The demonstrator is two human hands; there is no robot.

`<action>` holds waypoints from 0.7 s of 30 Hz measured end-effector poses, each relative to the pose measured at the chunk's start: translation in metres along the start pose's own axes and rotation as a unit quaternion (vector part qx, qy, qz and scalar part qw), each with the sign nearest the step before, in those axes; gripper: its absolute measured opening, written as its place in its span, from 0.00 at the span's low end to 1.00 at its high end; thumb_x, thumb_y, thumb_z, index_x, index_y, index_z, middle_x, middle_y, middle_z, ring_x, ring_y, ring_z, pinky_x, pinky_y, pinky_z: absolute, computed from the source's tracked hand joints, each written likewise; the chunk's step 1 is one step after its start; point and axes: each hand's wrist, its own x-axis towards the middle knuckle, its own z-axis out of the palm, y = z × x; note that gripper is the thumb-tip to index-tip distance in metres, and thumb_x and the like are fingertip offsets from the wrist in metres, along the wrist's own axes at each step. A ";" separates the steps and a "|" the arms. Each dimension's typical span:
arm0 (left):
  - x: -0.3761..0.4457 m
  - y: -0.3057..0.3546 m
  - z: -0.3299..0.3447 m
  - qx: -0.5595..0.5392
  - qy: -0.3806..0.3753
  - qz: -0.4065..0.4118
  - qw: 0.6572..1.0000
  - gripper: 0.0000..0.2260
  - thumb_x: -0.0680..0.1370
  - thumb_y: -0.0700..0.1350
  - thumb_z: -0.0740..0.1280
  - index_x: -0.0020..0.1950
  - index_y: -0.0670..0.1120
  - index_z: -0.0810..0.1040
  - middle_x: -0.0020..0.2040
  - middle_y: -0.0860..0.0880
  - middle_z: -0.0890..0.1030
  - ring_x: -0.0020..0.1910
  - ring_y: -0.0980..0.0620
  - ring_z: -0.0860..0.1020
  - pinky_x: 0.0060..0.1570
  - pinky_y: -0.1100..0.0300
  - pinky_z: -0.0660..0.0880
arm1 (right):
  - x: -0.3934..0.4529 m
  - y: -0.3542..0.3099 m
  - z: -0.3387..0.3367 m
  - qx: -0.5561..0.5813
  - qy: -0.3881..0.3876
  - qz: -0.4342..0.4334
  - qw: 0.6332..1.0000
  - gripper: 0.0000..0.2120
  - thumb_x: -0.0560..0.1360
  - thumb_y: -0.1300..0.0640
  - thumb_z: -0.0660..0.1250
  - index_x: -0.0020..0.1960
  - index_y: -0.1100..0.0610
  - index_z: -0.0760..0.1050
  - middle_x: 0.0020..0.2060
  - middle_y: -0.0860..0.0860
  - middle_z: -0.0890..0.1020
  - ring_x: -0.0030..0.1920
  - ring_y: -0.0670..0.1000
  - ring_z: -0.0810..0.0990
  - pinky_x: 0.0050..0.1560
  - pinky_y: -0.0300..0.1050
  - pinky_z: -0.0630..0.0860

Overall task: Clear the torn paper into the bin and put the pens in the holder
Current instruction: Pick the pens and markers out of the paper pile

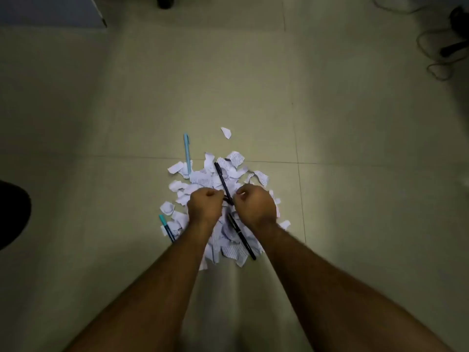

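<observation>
A heap of torn paper (203, 181) lies on the tiled floor. Both of my hands hover over its middle with fingers curled in. A black pen (221, 177) slants up and left from between them. My right hand (256, 205) pinches its lower end, and my left hand (205, 205) is closed against the same end, where a short dark piece shows at its fingertips. A second black pen (242, 237) rests on the heap below my right wrist. A light blue pen (187, 153) lies at the heap's upper left, a teal pen (165, 224) at its lower left. No bin or holder is visible.
One loose paper scrap (225, 132) lies beyond the heap. A dark rounded object (12, 214) sits at the left edge. Cables (441, 59) and dark equipment occupy the top right corner, and a pale panel (50, 11) the top left.
</observation>
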 end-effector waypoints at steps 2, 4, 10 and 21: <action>0.008 0.006 0.002 0.051 0.012 0.038 0.998 0.09 0.69 0.46 0.68 0.29 0.44 0.78 0.30 0.46 0.81 0.37 0.39 0.82 0.40 0.45 0.82 | 0.011 -0.001 0.008 -0.031 -0.011 -0.009 0.999 0.10 0.74 0.54 0.65 0.47 0.55 0.83 0.47 0.55 0.85 0.50 0.58 0.82 0.47 0.45 0.77; 0.015 0.016 0.007 0.072 0.026 0.062 0.995 0.11 0.72 0.44 0.69 0.29 0.45 0.76 0.32 0.45 0.81 0.39 0.39 0.82 0.41 0.48 0.82 | 0.017 -0.002 0.013 -0.061 -0.034 -0.011 0.997 0.10 0.74 0.56 0.64 0.49 0.55 0.84 0.49 0.55 0.85 0.52 0.59 0.82 0.50 0.47 0.79; 0.030 0.028 0.023 0.196 0.015 0.063 0.978 0.17 0.72 0.57 0.73 0.46 0.43 0.85 0.45 0.43 0.86 0.46 0.42 0.83 0.44 0.55 0.79 | 0.016 0.012 0.025 -0.129 -0.061 -0.048 0.989 0.11 0.74 0.53 0.67 0.55 0.52 0.82 0.52 0.55 0.83 0.53 0.59 0.81 0.50 0.48 0.78; 0.036 0.028 0.029 0.151 0.014 0.040 0.988 0.10 0.73 0.50 0.74 0.44 0.43 0.85 0.45 0.44 0.86 0.45 0.44 0.83 0.45 0.57 0.78 | 0.018 0.015 0.033 -0.174 -0.045 -0.067 0.981 0.11 0.76 0.56 0.63 0.55 0.54 0.81 0.52 0.55 0.83 0.53 0.58 0.81 0.49 0.48 0.77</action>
